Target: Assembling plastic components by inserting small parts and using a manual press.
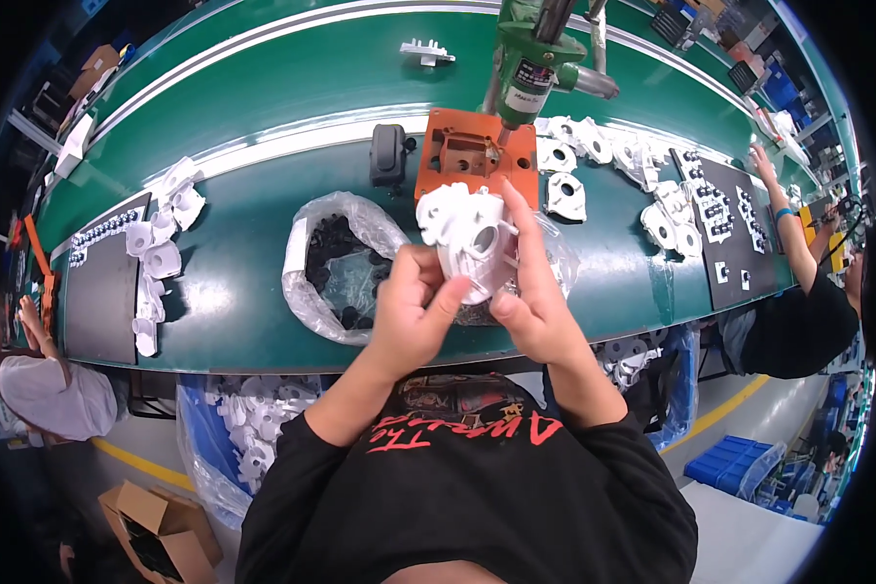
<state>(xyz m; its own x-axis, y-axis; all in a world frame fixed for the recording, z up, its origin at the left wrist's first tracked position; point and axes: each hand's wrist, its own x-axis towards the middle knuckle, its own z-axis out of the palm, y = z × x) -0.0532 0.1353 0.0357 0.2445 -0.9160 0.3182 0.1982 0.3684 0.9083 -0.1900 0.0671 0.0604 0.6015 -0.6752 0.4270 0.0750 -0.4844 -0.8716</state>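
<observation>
Between both hands, over the near side of the bench, I hold a white moulded plastic housing (473, 248) with a round opening. My left hand (414, 307) grips its lower left side, thumb on the front. My right hand (532, 287) holds its right side, with the index finger stretched up along the edge. Just beyond the part is an orange metal fixture block (448, 136), under a green press head (526, 83). A clear plastic bag with small black parts (336, 248) lies open to the left of my left hand. Another clear bag (560, 255) is partly hidden behind my right hand.
White housings stand in groups at the right (565, 195) and left (161, 258) on the green bench (234, 292). A dark grey box-shaped object (387, 154) sits left of the fixture. Blue bins (200, 428) with white parts are below the bench edge. Other people work at both ends.
</observation>
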